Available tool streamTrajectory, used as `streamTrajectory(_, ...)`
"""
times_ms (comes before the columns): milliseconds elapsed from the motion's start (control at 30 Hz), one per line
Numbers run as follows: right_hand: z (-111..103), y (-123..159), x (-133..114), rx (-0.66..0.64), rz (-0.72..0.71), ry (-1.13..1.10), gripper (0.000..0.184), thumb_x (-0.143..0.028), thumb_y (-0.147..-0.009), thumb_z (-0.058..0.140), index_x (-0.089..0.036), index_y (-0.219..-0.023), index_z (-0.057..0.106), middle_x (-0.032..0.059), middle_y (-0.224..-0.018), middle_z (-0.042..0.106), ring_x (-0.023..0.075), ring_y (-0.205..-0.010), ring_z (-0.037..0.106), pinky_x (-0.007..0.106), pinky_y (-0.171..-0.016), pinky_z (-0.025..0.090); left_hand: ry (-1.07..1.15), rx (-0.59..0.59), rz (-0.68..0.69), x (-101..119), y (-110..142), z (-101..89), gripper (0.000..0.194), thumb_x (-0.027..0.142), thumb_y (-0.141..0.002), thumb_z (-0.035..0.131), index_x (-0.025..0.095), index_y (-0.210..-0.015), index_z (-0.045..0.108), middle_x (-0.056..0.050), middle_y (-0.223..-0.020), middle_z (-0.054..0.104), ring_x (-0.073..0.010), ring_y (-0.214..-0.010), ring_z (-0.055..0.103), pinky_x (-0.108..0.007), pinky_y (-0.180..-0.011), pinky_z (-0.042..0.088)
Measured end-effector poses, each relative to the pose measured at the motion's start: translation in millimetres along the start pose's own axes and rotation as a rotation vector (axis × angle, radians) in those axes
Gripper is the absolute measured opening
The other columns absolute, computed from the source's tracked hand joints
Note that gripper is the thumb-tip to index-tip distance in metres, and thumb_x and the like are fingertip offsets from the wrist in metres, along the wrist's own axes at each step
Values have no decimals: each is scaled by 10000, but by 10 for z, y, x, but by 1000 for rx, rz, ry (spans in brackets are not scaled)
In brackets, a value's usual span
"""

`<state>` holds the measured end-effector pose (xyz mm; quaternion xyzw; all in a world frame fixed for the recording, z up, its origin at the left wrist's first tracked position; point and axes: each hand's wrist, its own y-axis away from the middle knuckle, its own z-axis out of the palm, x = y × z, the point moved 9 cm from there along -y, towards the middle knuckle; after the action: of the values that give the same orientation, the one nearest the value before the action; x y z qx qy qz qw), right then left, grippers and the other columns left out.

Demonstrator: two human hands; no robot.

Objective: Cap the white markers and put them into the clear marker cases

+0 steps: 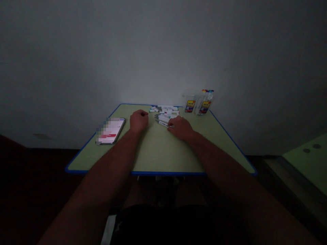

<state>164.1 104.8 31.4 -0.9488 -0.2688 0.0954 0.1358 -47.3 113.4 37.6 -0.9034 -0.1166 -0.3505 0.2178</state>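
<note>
On a pale green tabletop with a blue edge [163, 153], a bunch of white, slim markers with grey ends [162, 119] lies between the two hands, and serves here as the landmark. The right hand [181, 128] is at the right end of the bunch, its thumb and fingertips closed to a narrow pinch on the end of the nearest markers; how many it grips cannot be told. The left hand [139, 120] is to the left of the bunch, apart from it, above or resting on the tabletop, with the fingers curled in and only a narrow gap at the thumb; whether they hold anything cannot be told. Just beyond the bunch lies a looser group of white markers with coloured ends [168, 109], pointing in differing directions. Beyond the bunch and to its right stands a clear plastic case with a yellow, red and blue label [189, 106]; to the right of that, a similar clear case [205, 107] holds upright markers with orange, red, purple and teal tops [208, 92]. Well to the left of the bunch and a little nearer the person, a smartphone with a lit, partly pixelated screen [113, 132] lies flat near the left edge.
</note>
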Motion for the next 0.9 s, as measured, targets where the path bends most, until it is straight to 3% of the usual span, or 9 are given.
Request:
streamTrajectory(233,-10,6,84,14,78,-119,250,-253,-813,664,-199,-1046,735,67,-991,756,215,-883,671,324,-814,484,-11,-1,-1,-10,-6,1,237,190,-823,574,185,-966,763,-83,-1034,773,-219,-960,690,-319,-878,500)
streamTrajectory(433,-247,-11,501,197,251,-401,297,-221,-816,622,-137,-1072,748,54,-868,739,166,-771,654,289,-768,481,-15,-17,2,19,16,1,233,179,-817,587,183,-968,765,-81,-1028,772,-224,-964,688,-318,-884,498)
streamTrajectory(567,-322,-13,745,243,263,-485,220,-220,-838,560,-138,-906,752,36,-803,712,167,-740,628,290,-726,465,-11,-18,37,32,15,30,224,190,-822,589,173,-963,763,-89,-1011,774,-215,-943,693,-309,-869,499)
streamTrajectory(667,-328,17,915,293,349,-535,179,-240,-803,600,-149,-883,732,39,-843,712,177,-773,633,307,-752,476,-19,-23,54,27,4,53,227,202,-822,593,166,-968,762,-90,-1016,774,-212,-940,695,-302,-864,498)
streamTrajectory(800,-330,41,996,343,408,-553,168,-243,-785,603,-155,-873,715,36,-841,706,181,-774,635,325,-776,489,-37,-55,63,40,13,79,258,217,-838,578,158,-1010,761,-92,-1026,772,-210,-943,696,-301,-869,504)
streamTrajectory(900,-335,50,1014,378,425,-580,162,-252,-784,599,-159,-861,707,36,-812,705,182,-749,636,326,-756,496,-81,-109,164,150,70,145,319,218,-856,562,173,-1114,744,-95,-1107,759,-221,-1003,684,-325,-927,503)
